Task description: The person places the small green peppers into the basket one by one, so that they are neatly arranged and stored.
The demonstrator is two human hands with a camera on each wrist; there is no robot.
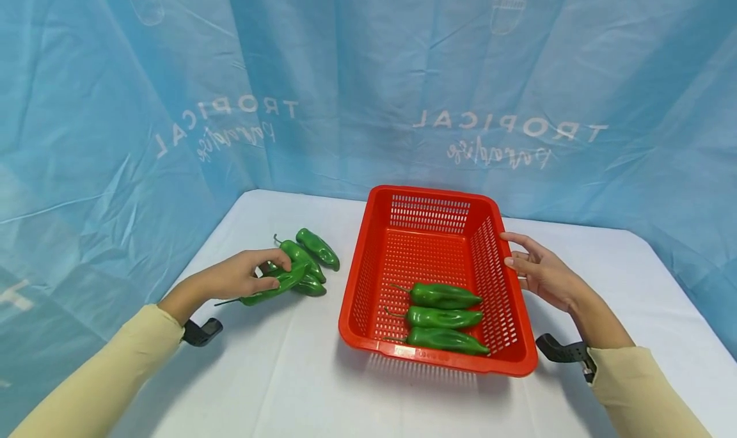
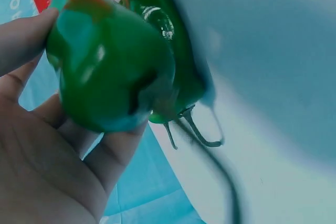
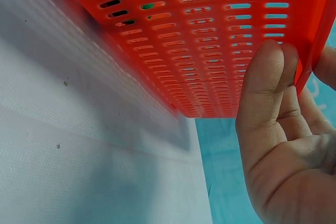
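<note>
My left hand (image 1: 244,274) grips a long green pepper (image 1: 283,284) with a thin stem, just over a small heap of peppers (image 1: 301,254) on the left of the table. In the left wrist view, the held pepper (image 2: 110,72) lies between thumb and fingers, and other peppers show behind it. A red plastic basket (image 1: 355,284) with slotted walls stands right of the middle. Three green peppers (image 1: 443,318) lie side by side in its near half, stems to the left. My right hand (image 1: 547,277) pinches the basket's right rim, thumb and fingers on either side.
A white cloth covers the table (image 1: 276,367). Blue printed curtains (image 1: 380,80) hang behind it and along the left side. Black wrist bands (image 1: 201,331) sit on both forearms.
</note>
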